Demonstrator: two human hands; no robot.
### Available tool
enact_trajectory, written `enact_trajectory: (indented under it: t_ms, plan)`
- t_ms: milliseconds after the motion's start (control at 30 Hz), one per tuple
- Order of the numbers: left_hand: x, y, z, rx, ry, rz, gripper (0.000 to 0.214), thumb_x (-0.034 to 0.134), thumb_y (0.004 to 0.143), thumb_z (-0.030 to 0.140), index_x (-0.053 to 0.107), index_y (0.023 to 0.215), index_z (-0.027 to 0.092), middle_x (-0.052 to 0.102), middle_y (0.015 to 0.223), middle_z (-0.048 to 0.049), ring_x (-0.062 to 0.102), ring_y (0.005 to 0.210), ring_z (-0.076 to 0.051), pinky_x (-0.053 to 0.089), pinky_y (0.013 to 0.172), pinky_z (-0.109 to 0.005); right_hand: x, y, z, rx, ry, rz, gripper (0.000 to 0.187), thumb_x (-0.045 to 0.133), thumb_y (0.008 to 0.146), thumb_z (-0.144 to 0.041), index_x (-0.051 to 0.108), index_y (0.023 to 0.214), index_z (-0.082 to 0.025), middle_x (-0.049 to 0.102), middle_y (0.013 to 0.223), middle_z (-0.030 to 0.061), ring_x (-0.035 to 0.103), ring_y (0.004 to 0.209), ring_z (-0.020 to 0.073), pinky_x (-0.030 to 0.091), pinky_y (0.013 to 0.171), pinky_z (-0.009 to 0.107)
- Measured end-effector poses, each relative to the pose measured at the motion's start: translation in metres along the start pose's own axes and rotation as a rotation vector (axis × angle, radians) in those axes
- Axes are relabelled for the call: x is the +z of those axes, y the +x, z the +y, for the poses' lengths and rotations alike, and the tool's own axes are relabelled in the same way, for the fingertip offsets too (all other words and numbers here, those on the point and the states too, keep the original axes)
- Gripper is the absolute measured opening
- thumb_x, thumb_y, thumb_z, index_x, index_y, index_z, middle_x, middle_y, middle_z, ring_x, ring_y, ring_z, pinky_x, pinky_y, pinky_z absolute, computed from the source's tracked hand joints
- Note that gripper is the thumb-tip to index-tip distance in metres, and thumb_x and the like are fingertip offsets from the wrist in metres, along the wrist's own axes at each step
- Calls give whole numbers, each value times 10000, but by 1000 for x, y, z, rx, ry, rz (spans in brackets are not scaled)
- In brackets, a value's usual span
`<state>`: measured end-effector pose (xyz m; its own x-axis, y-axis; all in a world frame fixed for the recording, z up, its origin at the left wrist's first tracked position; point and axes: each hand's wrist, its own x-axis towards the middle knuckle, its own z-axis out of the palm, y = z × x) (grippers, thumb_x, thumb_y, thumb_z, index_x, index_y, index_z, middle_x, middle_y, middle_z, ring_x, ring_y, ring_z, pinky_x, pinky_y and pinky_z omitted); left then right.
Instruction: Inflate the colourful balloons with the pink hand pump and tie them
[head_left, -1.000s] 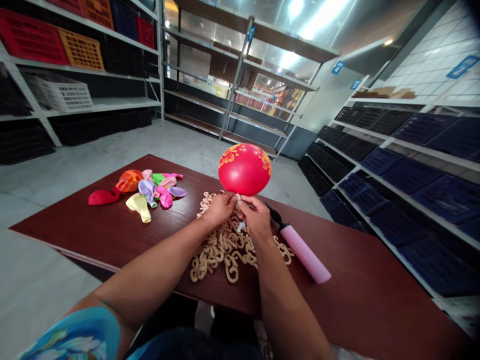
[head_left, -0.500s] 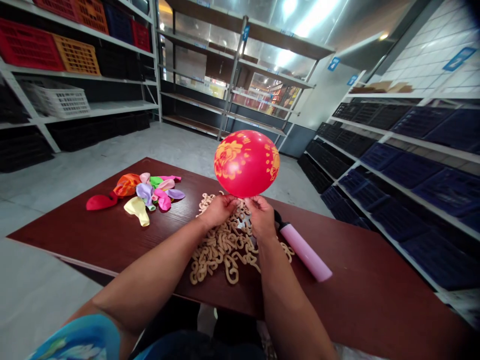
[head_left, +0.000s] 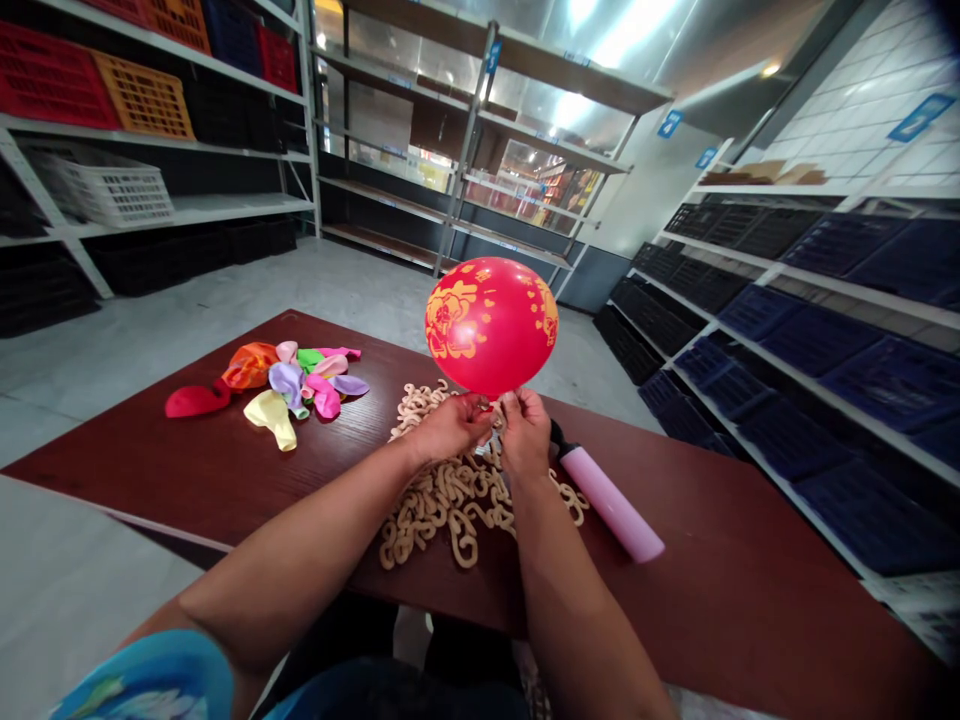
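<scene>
An inflated red balloon (head_left: 495, 325) with yellow printed figures stands upright above both hands. Its neck is pinched between the fingers of my left hand (head_left: 454, 425) and my right hand (head_left: 525, 430), which nearly meet; the neck itself is mostly hidden by the fingers. Beneath the hands lies a heap of curled, tan, rope-like pieces (head_left: 431, 505) on the table. To the right of my right hand rests a pink balloon pump (head_left: 613, 505) with a black end.
The dark brown table (head_left: 712, 570) carries several uninflated balloons (head_left: 285, 385) in mixed colours at the left. Shelves with crates (head_left: 142, 95) rise on the left, and dark crates (head_left: 840, 390) fill the right shelving. A metal rack (head_left: 469, 130) stands at the back.
My fingers have shifted at the balloon's neck, with the left hand slightly lower and further right. The balloon has turned a little. The view has moved slightly.
</scene>
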<state>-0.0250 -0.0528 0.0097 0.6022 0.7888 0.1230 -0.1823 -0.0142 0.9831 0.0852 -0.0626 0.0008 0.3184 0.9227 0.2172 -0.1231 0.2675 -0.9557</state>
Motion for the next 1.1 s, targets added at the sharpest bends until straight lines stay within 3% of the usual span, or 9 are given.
enact_trajectory:
  t_ms: [200,400,567,733,833,967,1100]
  plan:
    - [1,1,-4,-13,-86,-37,314,558,738,424,453,843,147,415,472,78,279,346,-26,178,371,-185,-1,1,4,-2,16,59,219,524,753,-430,434,805,-237,436,506,-97,413,365,75,375,380,221]
    - [0,1,-3,-20,-13,35,201,571,725,283,437,681,141,410,476,68,328,411,-29,233,410,-176,-2,5,16,13,32,128,239,576,700,-402,452,751,-203,456,484,-95,425,388,67,365,401,203]
    - [-4,3,-6,-71,-118,32,62,518,734,165,497,781,131,416,490,65,328,401,-33,234,404,-183,0,5,18,-19,30,153,226,606,680,-371,468,718,-196,479,498,-93,443,403,61,371,426,197]
    - [-7,5,-10,-116,-89,31,96,481,738,127,516,827,132,397,466,70,290,372,-32,197,386,-182,1,6,20,-13,13,186,218,612,667,-360,482,704,-190,506,525,-81,460,441,61,387,461,199]
    - [-8,9,-16,-54,8,136,74,473,724,106,501,787,133,429,513,57,364,435,-44,280,434,-174,2,6,20,6,30,164,213,632,645,-349,505,702,-188,545,567,-66,492,486,71,413,500,209]
    - [-15,14,-24,79,325,363,104,444,751,163,521,814,133,523,611,13,450,512,-75,354,488,-192,6,3,19,126,53,66,204,661,623,-340,553,736,-208,617,686,-30,562,593,111,463,570,249]
    - [-21,13,-25,131,624,477,176,412,782,229,554,830,139,590,690,-38,510,584,-112,397,543,-219,10,-1,19,183,39,-50,219,678,609,-319,609,786,-211,651,783,10,591,667,148,481,585,274]
